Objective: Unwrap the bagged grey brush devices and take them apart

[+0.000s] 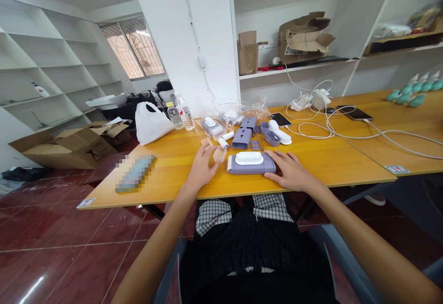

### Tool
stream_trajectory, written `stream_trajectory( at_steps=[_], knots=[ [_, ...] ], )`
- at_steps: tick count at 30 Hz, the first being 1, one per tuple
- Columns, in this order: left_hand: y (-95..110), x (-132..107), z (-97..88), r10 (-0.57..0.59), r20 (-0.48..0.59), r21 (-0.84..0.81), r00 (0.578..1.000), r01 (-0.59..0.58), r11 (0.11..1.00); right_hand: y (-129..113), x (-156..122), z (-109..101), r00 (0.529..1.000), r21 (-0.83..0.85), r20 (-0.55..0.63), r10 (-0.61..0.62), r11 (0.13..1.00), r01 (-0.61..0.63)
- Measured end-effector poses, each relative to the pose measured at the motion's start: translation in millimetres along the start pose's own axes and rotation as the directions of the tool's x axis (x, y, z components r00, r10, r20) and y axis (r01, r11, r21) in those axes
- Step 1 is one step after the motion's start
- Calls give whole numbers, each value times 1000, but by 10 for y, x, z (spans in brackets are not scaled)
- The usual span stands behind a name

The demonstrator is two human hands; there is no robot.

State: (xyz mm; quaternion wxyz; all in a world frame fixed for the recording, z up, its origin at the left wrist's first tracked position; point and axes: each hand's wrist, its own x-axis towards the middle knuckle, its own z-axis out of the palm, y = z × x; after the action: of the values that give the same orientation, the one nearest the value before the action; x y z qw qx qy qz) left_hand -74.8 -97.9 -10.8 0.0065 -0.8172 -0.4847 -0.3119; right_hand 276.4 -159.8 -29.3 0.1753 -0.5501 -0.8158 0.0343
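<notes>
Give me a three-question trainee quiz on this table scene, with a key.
1. True or false: the right hand touches the lavender device with the white ribbed top.
2. What stands just beside the white plastic bag? A) clear plastic bottles B) teal spray bottles C) a white charger
3. What runs from the smartphone on the right-hand table?

Key: 1 true; 2 A; 3 a white cable.
</notes>
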Motion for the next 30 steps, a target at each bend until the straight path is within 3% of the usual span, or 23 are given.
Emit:
stream_trajectory(
  at_steps=[2, 4, 10, 19, 24, 27, 30],
  knots=[
    [10, -4, 8, 60, 68, 15, 996, -61, 998, 0, 0, -1, 1000, 5, 1, 4, 1000, -4],
    [11, -2, 17, 43, 114, 39, 993, -48, 998, -2, 0, -2, 1000, 14, 3, 2, 1000, -2],
    [40, 11, -15, -143, 36, 157, 989, 136, 978, -10, 3, -5, 1000, 25, 7, 9, 1000, -9],
    [128, 8, -65, -211, 23, 219, 977, 201, 955, -1, 6, 3, 1000, 31, -11, 2, 1000, -2],
    [136, 25, -58, -344, 20, 179, 939, 336, 925, -3, 3, 1, 1000, 23, -8, 5, 1000, -5],
    [99, 29, -35, -310, 84, 142, 947, 297, 944, -4, 3, -3, 1000, 16, -4, 5, 1000, -5],
    [58, 23, -3, -213, 66, 125, 975, 203, 971, -9, 3, -7, 1000, 16, -5, 1, 1000, -1]
  ],
)
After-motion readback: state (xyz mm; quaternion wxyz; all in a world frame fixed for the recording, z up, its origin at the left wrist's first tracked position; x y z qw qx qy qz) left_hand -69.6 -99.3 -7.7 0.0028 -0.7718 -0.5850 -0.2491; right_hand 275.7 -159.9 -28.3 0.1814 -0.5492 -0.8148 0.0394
